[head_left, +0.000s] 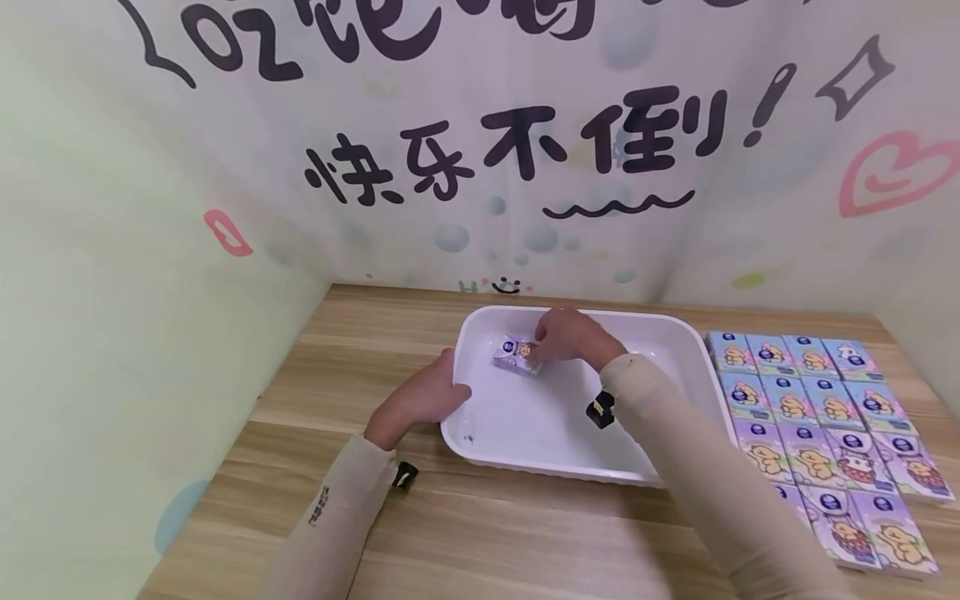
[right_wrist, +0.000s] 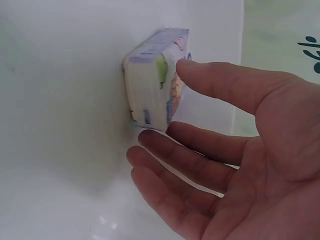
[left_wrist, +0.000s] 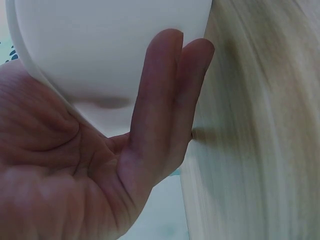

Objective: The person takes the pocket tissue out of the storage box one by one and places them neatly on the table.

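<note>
A white plastic tray [head_left: 555, 429] stands on the wooden table. At its left side, my left hand [head_left: 431, 392] holds the wall, thumb over the rim; in the left wrist view, fingers [left_wrist: 157, 95] lie along the outside. One small purple-and-white carton [head_left: 514, 357] with a cartoon print lies inside, toward the back left. My right hand [head_left: 570, 335] reaches into the tray beside this carton. In the right wrist view, the thumb [right_wrist: 215, 82] overlaps the carton's printed face and the other fingers are loosely spread near its lower edge.
Rows of blue cartons [head_left: 792, 408] and purple cartons [head_left: 843, 525] lie side by side on the table, right of the tray. A printed curtain [head_left: 480, 150] hangs behind the table. Bare wood table [head_left: 465, 533] shows in front of the tray.
</note>
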A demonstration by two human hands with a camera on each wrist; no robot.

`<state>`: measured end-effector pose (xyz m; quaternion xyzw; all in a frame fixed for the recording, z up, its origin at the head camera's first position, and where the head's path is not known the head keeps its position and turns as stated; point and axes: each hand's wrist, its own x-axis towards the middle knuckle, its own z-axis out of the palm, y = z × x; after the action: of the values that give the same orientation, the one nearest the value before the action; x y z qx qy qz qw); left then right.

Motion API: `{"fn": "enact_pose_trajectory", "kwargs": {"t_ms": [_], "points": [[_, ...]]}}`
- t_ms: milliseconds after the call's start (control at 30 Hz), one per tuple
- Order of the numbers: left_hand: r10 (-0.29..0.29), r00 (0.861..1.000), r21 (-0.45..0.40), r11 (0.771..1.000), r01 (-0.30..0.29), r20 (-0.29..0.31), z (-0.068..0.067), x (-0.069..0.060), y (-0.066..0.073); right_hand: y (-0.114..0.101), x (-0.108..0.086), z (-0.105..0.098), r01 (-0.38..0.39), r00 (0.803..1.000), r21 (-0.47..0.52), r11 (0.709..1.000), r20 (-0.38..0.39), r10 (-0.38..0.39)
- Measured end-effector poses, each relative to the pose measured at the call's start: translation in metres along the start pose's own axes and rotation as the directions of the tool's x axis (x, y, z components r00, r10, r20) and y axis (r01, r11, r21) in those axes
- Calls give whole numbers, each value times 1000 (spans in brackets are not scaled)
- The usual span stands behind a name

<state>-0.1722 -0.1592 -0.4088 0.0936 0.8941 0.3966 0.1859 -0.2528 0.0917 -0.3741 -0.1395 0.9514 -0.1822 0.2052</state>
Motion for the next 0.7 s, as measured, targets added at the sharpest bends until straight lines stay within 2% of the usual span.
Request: {"fn": "enact_pose_trajectory", "kwargs": {"t_ms": [333, 700], "points": [[-32, 999, 28, 999, 32, 1, 2, 0, 1, 1, 1, 8, 20, 999, 43, 999, -30, -19], [-51, 999, 31, 998, 51, -5, 0, -1, 4, 12, -6, 7, 14, 999, 61, 998, -43, -11]]}}
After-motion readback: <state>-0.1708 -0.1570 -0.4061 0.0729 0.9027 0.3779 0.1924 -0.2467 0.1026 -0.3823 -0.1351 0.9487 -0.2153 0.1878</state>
